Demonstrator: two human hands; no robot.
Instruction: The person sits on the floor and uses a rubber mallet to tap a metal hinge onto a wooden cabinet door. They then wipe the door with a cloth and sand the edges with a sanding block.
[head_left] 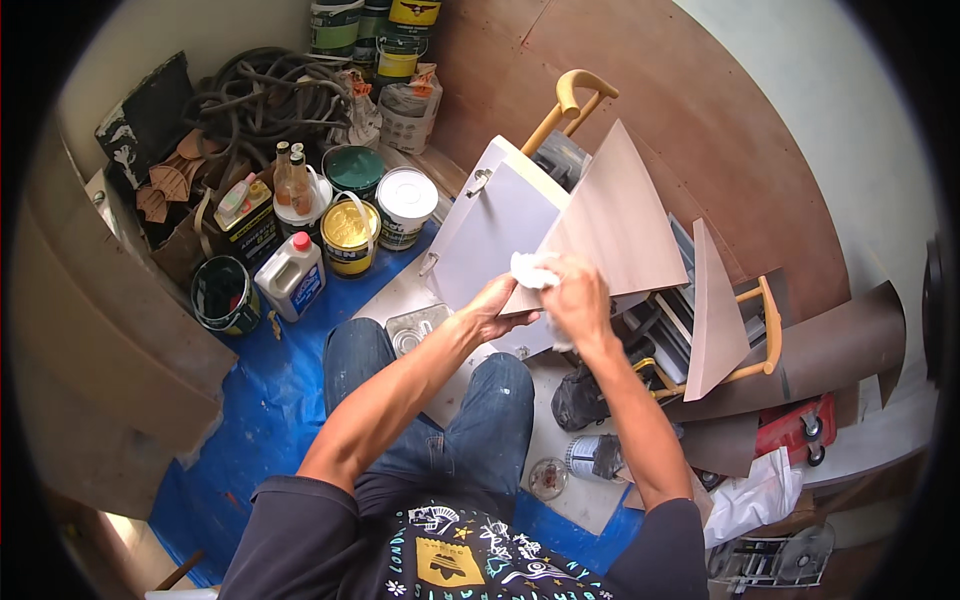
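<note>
Closes the left grip (490,308) around the near corner of a pale triangular panel (622,220), just beyond the knees (503,378); bunches a white wipe (532,271) in the right grip (580,303) at that corner. Seems stiff, thin and fairly light, probably best taken by the long edges, away from the points. Shows print on the white jug (292,280) and yellow-lidded tub (349,232), plus lettering across the dark shirt (500,535).
</note>
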